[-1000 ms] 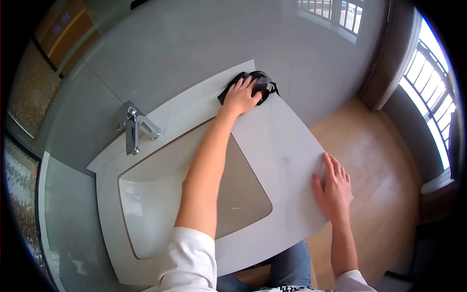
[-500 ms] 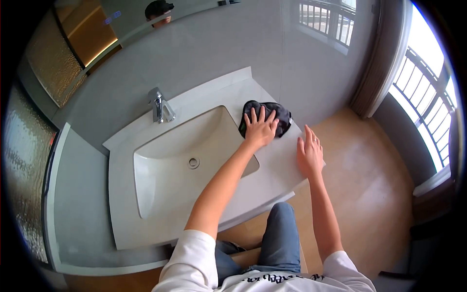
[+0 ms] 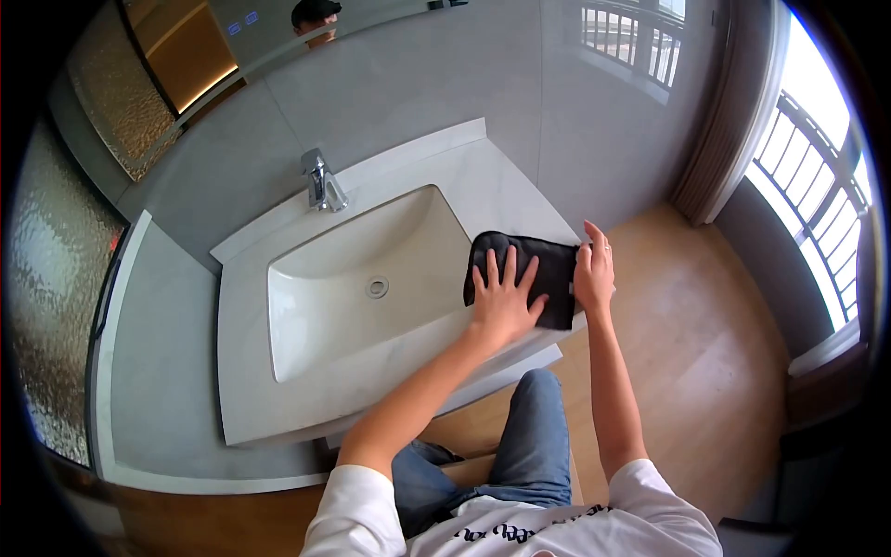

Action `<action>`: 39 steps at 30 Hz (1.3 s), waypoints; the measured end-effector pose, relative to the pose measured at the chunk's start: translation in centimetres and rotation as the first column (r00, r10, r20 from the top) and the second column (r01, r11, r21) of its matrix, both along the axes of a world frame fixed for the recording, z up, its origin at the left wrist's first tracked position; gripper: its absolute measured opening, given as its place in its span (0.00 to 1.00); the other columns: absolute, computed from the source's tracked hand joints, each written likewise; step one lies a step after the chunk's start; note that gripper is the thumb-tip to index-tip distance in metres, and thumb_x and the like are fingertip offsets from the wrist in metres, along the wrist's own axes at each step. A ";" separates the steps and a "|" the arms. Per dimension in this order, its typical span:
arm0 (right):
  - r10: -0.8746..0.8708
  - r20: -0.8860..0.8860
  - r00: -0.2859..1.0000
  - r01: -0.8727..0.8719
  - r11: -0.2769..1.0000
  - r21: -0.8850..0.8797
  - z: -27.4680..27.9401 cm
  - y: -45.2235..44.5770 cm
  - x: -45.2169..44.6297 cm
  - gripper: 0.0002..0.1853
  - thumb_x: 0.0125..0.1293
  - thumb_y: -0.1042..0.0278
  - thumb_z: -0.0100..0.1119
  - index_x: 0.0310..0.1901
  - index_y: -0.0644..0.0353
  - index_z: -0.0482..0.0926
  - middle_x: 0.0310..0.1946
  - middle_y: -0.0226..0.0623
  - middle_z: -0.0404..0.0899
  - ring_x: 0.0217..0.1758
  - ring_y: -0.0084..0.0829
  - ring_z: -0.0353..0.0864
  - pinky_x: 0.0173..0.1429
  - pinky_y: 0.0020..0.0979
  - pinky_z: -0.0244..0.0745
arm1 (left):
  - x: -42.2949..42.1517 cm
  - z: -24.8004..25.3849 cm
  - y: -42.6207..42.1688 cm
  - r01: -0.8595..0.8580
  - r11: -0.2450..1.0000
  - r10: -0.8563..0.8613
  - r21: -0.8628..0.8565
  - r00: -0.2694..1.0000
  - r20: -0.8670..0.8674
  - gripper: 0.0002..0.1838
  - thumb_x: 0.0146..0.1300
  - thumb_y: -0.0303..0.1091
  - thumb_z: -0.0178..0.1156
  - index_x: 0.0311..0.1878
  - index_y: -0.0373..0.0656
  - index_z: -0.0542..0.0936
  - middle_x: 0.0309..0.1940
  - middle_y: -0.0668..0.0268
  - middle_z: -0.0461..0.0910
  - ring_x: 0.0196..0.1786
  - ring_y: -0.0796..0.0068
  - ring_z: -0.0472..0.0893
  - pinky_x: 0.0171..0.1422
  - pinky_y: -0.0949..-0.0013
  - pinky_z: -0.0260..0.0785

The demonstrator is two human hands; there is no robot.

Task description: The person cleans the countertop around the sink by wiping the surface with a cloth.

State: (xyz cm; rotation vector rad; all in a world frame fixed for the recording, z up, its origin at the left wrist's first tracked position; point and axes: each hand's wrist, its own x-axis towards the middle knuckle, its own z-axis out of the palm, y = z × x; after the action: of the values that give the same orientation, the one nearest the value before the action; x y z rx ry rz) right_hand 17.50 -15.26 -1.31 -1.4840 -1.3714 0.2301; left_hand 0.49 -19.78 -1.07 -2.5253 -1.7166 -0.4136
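Note:
Under my left hand point(image 3: 504, 304) lies a black cloth point(image 3: 554, 269), spread out near the right end of the white countertop point(image 3: 520, 186). The palm is down on it, with the fingers stretched and apart. My right hand point(image 3: 594, 271) is at the cloth's right side, by the counter's edge. Its fingers are slightly bent and its thumb is close to the fabric; whether it pinches the cloth does not show. A small pale tag shows on the cloth's right edge. The cloth's front edge reaches the counter's front edge.
Left of the cloth is a white sink basin point(image 3: 320, 320) with a round drain point(image 3: 377, 287). A chrome faucet point(image 3: 323, 181) stands behind it. A mirror point(image 3: 362, 17) hangs on the grey wall. At the right are a curtain point(image 3: 719, 121) and a railed window point(image 3: 812, 167).
The cloth has gone from bunched to flatter and moved toward me, with my left hand on it. My right hand has come in against its right side. The view has shifted slightly.

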 end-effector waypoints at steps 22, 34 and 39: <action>0.071 0.122 0.990 -0.055 0.990 -0.127 1.7 -1.1 -0.5 0.19 0.66 0.67 0.48 0.58 0.59 0.74 0.60 0.43 0.73 0.66 0.44 0.68 0.71 0.43 0.58 | -2.4 1.4 30.3 -0.438 0.856 0.464 -0.275 0.885 0.033 0.41 0.64 0.71 0.42 0.77 0.67 0.55 0.80 0.57 0.41 0.78 0.33 0.37 0.73 0.23 0.25; 0.078 0.210 0.975 -0.043 0.985 -0.166 1.4 -0.7 -0.4 0.21 0.66 0.63 0.50 0.59 0.57 0.73 0.62 0.43 0.72 0.67 0.44 0.68 0.70 0.43 0.60 | -1.8 0.3 28.2 -0.375 0.914 0.384 -0.156 0.923 0.033 0.38 0.67 0.66 0.40 0.77 0.61 0.57 0.79 0.54 0.47 0.78 0.35 0.42 0.73 0.24 0.28; 0.021 0.071 0.997 -0.011 0.991 -0.133 1.0 -0.5 -0.3 0.22 0.67 0.61 0.49 0.61 0.58 0.71 0.62 0.45 0.72 0.66 0.48 0.68 0.70 0.45 0.60 | -0.8 -0.5 21.4 -0.276 0.952 0.287 -0.128 0.955 0.077 0.38 0.67 0.66 0.42 0.77 0.60 0.58 0.79 0.53 0.46 0.78 0.36 0.41 0.73 0.24 0.27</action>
State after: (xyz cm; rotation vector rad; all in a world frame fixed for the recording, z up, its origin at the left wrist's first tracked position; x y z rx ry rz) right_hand 17.23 -15.74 -0.32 -1.6049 -1.4491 0.2849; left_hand -0.27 1.59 -1.59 -2.3129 -2.1575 -0.4298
